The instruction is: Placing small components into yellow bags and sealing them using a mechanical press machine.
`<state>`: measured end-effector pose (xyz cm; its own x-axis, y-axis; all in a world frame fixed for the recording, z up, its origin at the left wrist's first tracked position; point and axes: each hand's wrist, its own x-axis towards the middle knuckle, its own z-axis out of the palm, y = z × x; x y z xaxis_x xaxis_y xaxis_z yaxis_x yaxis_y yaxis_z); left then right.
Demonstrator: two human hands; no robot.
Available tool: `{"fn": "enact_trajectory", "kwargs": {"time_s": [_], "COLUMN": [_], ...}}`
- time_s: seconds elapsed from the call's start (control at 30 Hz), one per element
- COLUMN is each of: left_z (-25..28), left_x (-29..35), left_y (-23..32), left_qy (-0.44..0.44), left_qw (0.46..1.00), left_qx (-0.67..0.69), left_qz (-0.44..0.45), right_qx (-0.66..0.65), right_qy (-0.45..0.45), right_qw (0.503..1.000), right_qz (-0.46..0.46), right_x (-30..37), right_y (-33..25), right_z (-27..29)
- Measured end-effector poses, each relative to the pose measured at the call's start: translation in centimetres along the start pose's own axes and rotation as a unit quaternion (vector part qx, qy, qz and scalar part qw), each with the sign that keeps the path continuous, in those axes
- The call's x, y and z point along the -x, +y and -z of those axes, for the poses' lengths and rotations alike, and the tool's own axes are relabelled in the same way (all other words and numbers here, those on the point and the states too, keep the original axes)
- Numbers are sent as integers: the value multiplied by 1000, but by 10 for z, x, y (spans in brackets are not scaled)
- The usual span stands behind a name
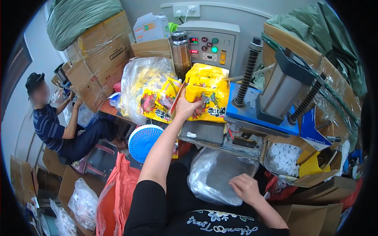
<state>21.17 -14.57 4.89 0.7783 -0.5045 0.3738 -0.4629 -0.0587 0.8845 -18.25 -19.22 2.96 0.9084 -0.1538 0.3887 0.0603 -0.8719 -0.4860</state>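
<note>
My left hand (188,106) reaches forward, its fingers closed on yellow printed pouches (210,88) stacked at the front of the control box. Beside it on the left, more yellow pouches (153,106) lie against a clear plastic bag (132,84) filled with similar ones. My right hand (246,188) is low at the right, fingers loosely bent and apart, with nothing seen in them. It hovers over or rests on a tray wrapped in clear plastic (212,179) at my lap; contact is hard to tell. Right of the pouches stands a press with a blue plate (252,106) and spring posts.
A grey control box (220,33) with lit buttons and a brown-filled bottle (181,53) stand behind. A blue fan (145,142) sits left of my forearm. White plastic pieces (284,157) fill a container at right. Another person (51,118) works at far left beside cardboard boxes (98,59).
</note>
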Motion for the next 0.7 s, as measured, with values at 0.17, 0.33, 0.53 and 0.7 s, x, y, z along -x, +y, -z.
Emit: {"fn": "enact_trajectory", "kwargs": {"time_s": [0.17,0.33,0.53,0.7], "left_z": [18,-4,-20,-15], "left_x": [-5,5,55,76], "left_y": [9,2,-28,-40], "left_qy": [-41,50,103,77], "left_qw": [995,974,989,993], "left_qx": [52,-196,-103,-88], "left_qz": [-70,-100,1,-11], "right_qx": [-36,11,129,151], "right_qy": [-1,30,21,14], "right_qw": [995,994,988,985], "right_qz": [98,104,76,83], "right_x": [-66,-123,-159,-155], "right_y": [-8,8,9,12], "right_z": [-44,-75,-120,-127]}}
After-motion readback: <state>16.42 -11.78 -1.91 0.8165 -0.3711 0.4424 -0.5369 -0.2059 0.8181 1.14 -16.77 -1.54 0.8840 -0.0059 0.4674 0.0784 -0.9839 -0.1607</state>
